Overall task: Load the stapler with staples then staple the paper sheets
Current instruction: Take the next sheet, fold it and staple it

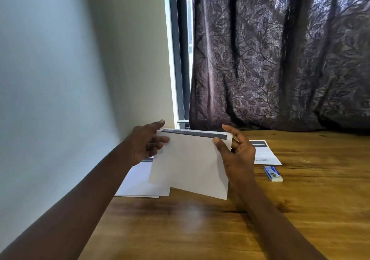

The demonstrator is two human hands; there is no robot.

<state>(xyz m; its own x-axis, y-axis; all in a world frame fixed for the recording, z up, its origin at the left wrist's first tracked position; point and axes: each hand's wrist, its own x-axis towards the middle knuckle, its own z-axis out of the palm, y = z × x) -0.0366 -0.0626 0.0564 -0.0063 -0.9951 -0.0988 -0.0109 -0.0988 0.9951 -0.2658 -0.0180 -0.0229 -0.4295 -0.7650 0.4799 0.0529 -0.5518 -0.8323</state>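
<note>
White paper sheets (188, 163) with a dark grey band along the top edge were held tilted in the air above the brown wooden counter (200, 229), clear of its surface. Left hand (144, 143) was at the upper left corner, with the thumb over the top edge and the fingers (160, 139) curled against the left edge. It was probably a pinch, but the sheet hid the contact. Right hand (238, 155) gripped the upper right corner. Its thumb was pressed on the front face just under the grey band, the other fingers were behind the sheet, and the index was raised above the top edge.

Small blue-and-white cardboard staple box (273, 173) lay flat on the counter right of the right hand, near it but apart. Printed white page (266, 155) with a grey header bar lay flat just behind the box, partly hidden by the right hand. Flat stack of white pages (140, 183) lay on the counter below the held sheets, at the left beside the pale wall (60, 79). Dark purple leaf-patterned curtain (280, 59) hung behind the counter. Grey window frame (180, 59) stood between curtain and wall.
</note>
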